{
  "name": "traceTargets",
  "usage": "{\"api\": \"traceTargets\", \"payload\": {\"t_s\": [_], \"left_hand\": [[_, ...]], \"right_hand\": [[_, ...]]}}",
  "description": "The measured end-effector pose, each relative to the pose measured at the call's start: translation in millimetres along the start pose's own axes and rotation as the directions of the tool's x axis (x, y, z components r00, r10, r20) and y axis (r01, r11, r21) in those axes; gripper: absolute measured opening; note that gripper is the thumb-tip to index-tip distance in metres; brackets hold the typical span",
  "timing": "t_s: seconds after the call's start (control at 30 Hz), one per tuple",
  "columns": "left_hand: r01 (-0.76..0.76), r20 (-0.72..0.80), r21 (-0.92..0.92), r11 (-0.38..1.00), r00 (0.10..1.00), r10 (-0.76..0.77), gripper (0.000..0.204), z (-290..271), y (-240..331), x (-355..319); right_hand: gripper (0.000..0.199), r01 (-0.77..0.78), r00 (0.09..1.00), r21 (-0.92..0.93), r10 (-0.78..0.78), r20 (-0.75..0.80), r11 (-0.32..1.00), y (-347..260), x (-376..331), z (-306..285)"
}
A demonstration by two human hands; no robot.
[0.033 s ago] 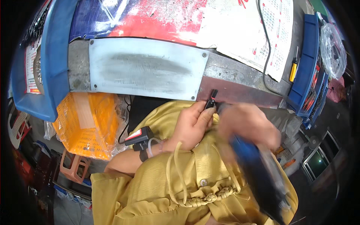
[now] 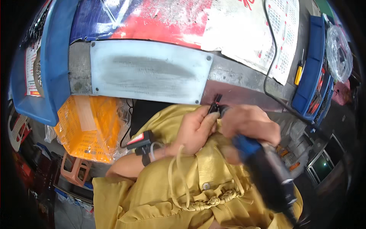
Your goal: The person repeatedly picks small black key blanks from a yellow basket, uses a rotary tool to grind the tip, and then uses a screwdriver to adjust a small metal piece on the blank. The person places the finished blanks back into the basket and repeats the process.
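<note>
My left hand (image 2: 196,129) pinches a small black part (image 2: 215,104) between thumb and fingers, just below the workbench edge. My right hand (image 2: 251,124) grips a blue and black power tool (image 2: 267,171), whose body runs down to the lower right. The tool's tip meets the small black part, and the two hands touch there. A black and red device (image 2: 141,143) is strapped to my left wrist. A yellow garment (image 2: 183,191) with a braided cord lies beneath both hands.
A grey metal plate (image 2: 148,70) fronts the workbench. Blue trays sit at the left (image 2: 53,76) and right (image 2: 310,65); a yellow-handled screwdriver (image 2: 298,74) lies by the right one. An orange basket (image 2: 85,128) stands lower left. A black cable (image 2: 270,57) crosses a printed sheet (image 2: 282,42).
</note>
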State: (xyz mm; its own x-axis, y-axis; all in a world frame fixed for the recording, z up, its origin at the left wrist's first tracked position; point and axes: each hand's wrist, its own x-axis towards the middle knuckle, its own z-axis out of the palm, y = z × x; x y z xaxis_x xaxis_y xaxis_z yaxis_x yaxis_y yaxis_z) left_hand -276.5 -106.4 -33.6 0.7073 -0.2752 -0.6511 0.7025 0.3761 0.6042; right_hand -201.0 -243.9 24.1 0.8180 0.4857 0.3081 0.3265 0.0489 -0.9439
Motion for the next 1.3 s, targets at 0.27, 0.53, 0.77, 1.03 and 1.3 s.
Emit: {"api": "traceTargets", "payload": {"t_s": [0.27, 0.53, 0.77, 1.03, 1.3], "left_hand": [[0.023, 0.07, 0.122, 0.992, 0.997, -0.031, 0.018, -21, 10, -16], [0.134, 0.111, -0.159, 0.978, 0.987, -0.117, 0.019, -4, 6, -3], [0.095, 0.096, -0.156, 0.983, 0.992, -0.081, 0.02, 1, 3, 0], [0.077, 0.115, -0.2, 0.977, 0.992, -0.055, 0.017, 0, 4, 1], [0.113, 0.119, -0.199, 0.974, 0.989, -0.091, 0.017, -1, 6, 0]], "right_hand": [[0.042, 0.439, 0.751, -0.099, -0.425, -0.506, 0.893, -80, -4, -92], [0.056, 0.377, 0.862, -0.092, -0.385, -0.329, 0.922, -60, -31, -59], [0.056, 0.292, 0.952, 0.102, -0.279, -0.124, 0.951, -37, -10, -25], [0.047, 0.303, 0.948, 0.229, -0.269, -0.168, 0.925, -26, -6, -11], [0.046, 0.284, 0.956, 0.212, -0.261, -0.13, 0.935, -21, -4, -12]]}}
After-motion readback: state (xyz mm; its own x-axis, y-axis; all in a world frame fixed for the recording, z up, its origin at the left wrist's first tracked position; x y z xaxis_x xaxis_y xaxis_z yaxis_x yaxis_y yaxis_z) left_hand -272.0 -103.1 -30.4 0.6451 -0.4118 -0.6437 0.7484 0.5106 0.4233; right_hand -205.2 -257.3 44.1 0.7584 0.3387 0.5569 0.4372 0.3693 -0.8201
